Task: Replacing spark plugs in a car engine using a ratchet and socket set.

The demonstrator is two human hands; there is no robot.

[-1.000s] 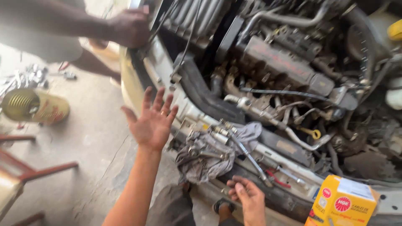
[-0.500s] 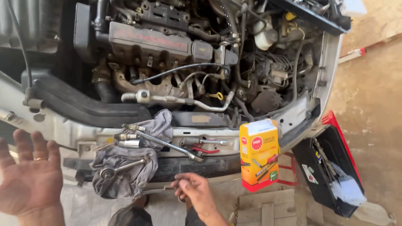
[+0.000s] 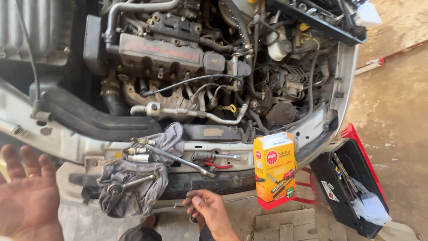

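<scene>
Empty and loosely curled, the right hand point(image 3: 207, 209) hovers near the bumper; the long ratchet wrench point(image 3: 180, 159) lies just beyond it, slanting far-left. The left hand point(image 3: 26, 201), spread open, is farther off.

Front crossmember of the car point(image 3: 249, 149) carries the load here: a grey rag point(image 3: 133, 187) draped over it, a ratchet point(image 3: 180, 159) lying across. A yellow box point(image 3: 274, 169) stands upright on its right end.

Just one view here, a head cam looking steeply down from the car's front edge into the open engine bay point(image 3: 187, 76). Pretty close up: left hand point(image 3: 26, 196) and right hand point(image 3: 207, 212) poke in along the bottom, toolbox point(image 3: 352, 187) off right.
</scene>
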